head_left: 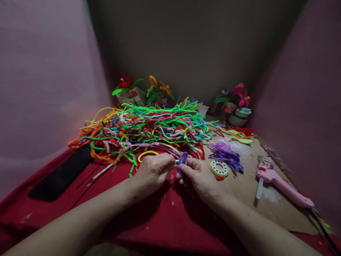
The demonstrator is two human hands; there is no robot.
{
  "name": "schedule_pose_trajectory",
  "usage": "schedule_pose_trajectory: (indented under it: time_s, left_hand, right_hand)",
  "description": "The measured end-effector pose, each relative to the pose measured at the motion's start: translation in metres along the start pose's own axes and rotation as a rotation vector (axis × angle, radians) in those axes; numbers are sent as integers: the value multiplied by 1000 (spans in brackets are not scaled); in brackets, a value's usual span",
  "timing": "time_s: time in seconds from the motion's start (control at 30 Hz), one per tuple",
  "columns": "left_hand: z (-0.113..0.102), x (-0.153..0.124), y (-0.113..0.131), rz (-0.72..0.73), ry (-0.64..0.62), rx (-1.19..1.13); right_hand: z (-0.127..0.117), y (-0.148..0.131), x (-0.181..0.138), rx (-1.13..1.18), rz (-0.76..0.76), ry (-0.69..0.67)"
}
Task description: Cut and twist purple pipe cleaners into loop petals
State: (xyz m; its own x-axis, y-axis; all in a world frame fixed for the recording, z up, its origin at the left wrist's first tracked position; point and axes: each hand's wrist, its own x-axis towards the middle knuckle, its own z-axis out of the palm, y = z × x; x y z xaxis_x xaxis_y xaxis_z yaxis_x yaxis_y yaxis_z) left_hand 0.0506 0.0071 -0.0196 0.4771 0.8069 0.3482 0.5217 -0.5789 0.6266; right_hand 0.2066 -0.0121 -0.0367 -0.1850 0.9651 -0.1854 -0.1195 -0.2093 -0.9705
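My right hand point(201, 177) pinches a purple pipe cleaner piece point(183, 160) bent into a narrow petal-like loop, held upright between thumb and fingers. Close beside it, my left hand point(156, 170) is closed, its fingertips nearly touching the purple piece. A small shiny tip point(177, 161) shows between the two hands; what my left fingers grip is mostly hidden. Just behind my left hand lies a yellow loop point(147, 153), partly covered by it. Right of my right hand is a bundle of purple pipe cleaner pieces point(226, 156).
A large heap of coloured pipe cleaners point(160, 124) spreads behind my hands on the red cloth point(160, 227). A white disc with a yellow rim point(219, 168) and a pink glue gun point(282, 185) lie on the cardboard point(239, 206). At left rests a black slab point(62, 174); pipe-cleaner flowers point(165, 87) stand behind.
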Motion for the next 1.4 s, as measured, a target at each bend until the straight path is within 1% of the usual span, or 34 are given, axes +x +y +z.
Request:
schedule_pose_trajectory:
  time_s: [0.03,0.07,0.1,0.13,0.2,0.23,0.3,0.37,0.43,0.5,0.63,0.77,0.8,0.9,0.97,1.03,1.1,1.2,1.27,1.4]
  left_hand:
    - [1,-1,0,17,22,5]
    - [1,-1,1,-7,32,-29]
    - [2,0,1,-72,35,-99]
    - [3,1,1,-166,32,-210]
    - [6,3,1,-357,25,-519]
    - [8,4,0,-427,14,-679]
    - [12,5,-1,-516,-40,-917]
    - [17,5,-1,-577,-131,-1016]
    - [20,3,0,-625,-237,-1060]
    - [22,3,1,-644,-308,-1078]
    - [22,2,-1,-641,-336,-1009]
    - [21,4,0,-676,-434,-976]
    - [20,5,2,-671,-421,-932]
    - [15,7,10,-612,-313,-714]
    - [10,7,14,-584,-270,-617]
    - [7,5,14,-576,-269,-620]
    - [6,4,11,-571,-297,-680]
    - [7,2,8,-557,-319,-710]
    - [8,3,7,-541,-299,-673]
    - [9,5,9,-534,-213,-676]
  right_hand:
    - [1,0,-1,3,8,-9]
    - [1,-1,-1,15,13,-13]
    - [1,-1,-2,36,14,-11]
    - [1,-1,-2,66,10,-5]
    - [0,0,-1,140,-17,12]
    - [-1,0,-1,172,-31,20]
    - [-2,1,0,212,-54,38]
    - [-3,1,1,230,-72,66]
    - [-2,2,1,235,-82,75]
    - [0,2,0,224,-91,62]
    - [1,5,0,149,-148,50]
    - [0,6,1,63,-154,75]
    - [-1,6,2,51,-155,84]
    - [-4,3,3,49,-168,109]
    - [-5,1,4,72,-163,111]
    - [-6,0,3,106,-140,92]
    - [-7,-1,3,151,-128,74]
    - [-8,1,4,181,-161,102]
    - [-8,2,5,171,-164,110]
    - [-8,3,3,195,-83,44]
